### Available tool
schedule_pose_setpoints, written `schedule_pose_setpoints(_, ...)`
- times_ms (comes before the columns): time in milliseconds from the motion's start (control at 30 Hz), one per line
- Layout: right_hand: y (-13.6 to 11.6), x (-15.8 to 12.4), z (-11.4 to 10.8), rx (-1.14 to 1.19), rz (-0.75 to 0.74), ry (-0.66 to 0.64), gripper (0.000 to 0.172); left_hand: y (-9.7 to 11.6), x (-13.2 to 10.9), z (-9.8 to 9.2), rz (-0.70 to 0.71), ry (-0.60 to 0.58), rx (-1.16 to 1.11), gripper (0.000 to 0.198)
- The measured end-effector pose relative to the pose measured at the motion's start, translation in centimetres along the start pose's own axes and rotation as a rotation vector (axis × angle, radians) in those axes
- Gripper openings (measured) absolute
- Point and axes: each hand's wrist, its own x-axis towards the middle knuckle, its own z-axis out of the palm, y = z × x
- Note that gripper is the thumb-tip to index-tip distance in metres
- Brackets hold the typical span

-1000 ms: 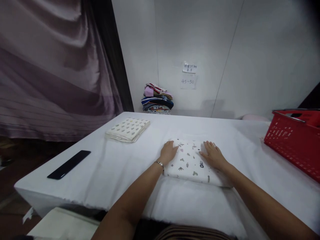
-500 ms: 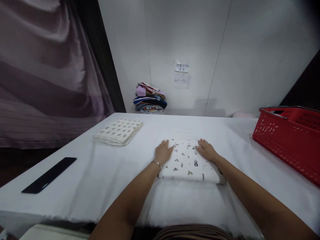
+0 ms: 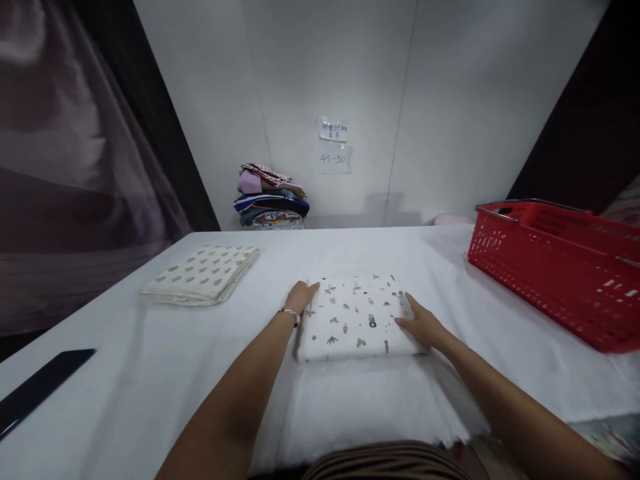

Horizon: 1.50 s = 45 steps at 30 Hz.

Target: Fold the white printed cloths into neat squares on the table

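Observation:
A folded white cloth (image 3: 353,317) with small printed motifs lies on the white table (image 3: 150,373) in front of me. My left hand (image 3: 301,297), with a bracelet at the wrist, clasps the cloth's left edge, fingers together against its side. At the right edge my right hand (image 3: 419,323) has the thumb on top and the fingers along the side. Both hands hold the cloth between them.
A second folded cloth (image 3: 203,275) with a leaf print lies at the left. A red plastic basket (image 3: 555,267) stands at the right. A stack of folded clothes (image 3: 270,197) sits against the back wall under paper notes (image 3: 334,143). A black flat object (image 3: 40,390) lies at the near left edge.
Both hands slid off the top of the cloth to its left and right edges. The camera view swung to the right, so everything shifted left in the picture.

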Motion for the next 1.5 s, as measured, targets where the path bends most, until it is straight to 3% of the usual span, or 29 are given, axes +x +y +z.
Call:
schedule_pose_setpoints(133, -0.3, 1.2, -0.5, 0.13, -0.019, -0.052, 0.08, -0.5, -0.3, -0.2, -0.011, 0.025, -0.014, 0.056)
schedule_pose_setpoints(233, -0.1, 4.0, -2.1, 0.126, -0.04, -0.034, 0.081, -1.1, -1.3, -0.2, -0.011, 0.015, -0.039, 0.049)
schedule_pose_setpoints(367, 0.6, 8.2, -3.8, -0.109, -0.108, 0.045, 0.072, -1.8, -2.9, -0.4, -0.012, -0.099, -0.057, 0.04)
schedule_pose_setpoints(467, 0.2, 9.0, -3.4, -0.278, -0.135, 0.09, 0.055, -1.9, -3.7, -0.9, 0.024, -0.103, 0.102, 0.043)
schedule_pose_setpoints(533, -0.8, 8.1, -2.4, -0.324, -0.258, 0.141, 0.048, -1.6, -4.1, -1.0, 0.115, 0.029, 0.249, 0.042)
schedule_pose_setpoints(600, -2.0, 6.7, -1.2, -0.379, -0.398, 0.145, 0.048, -1.1, -4.3, -0.6, 0.301, 0.167, 0.326, 0.041)
schedule_pose_setpoints(667, -3.1, 5.5, -0.2, -0.418, -0.45, 0.073, 0.053, -0.4, -4.4, 0.3, 0.522, 0.184, 0.353, 0.042)
schedule_pose_setpoints(733, -3.6, 4.9, 0.5, -0.442, -0.417, -0.017, 0.058, 0.0, -4.4, 1.4, 0.631, 0.101, 0.392, 0.044)
schedule_pose_setpoints(800, -3.5, 4.9, 0.7, -0.457, -0.379, -0.075, 0.062, 0.1, -4.2, 2.3, 0.616, 0.037, 0.433, 0.045)
schedule_pose_setpoints(900, -3.0, 5.4, 0.4, -0.466, -0.377, -0.106, 0.06, -0.3, -3.6, 3.0, 0.57, 0.041, 0.439, 0.046)
schedule_pose_setpoints(1167, -0.1, 6.6, -0.7, -0.427, -0.225, -0.033, 0.065, -0.9, -3.1, 3.3, 0.607, 0.09, 0.473, 0.047)
schedule_pose_setpoints(1300, 0.5, 7.2, -1.1, -0.26, -0.208, -0.039, 0.065, -1.1, -3.0, 3.4, 0.616, 0.096, 0.472, 0.046)
schedule_pose_setpoints(1500, 1.9, 6.0, -2.2, -0.007, 0.005, 0.101, 0.064, -0.1, -2.2, 1.9, 0.558, -0.009, 0.33, 0.043)
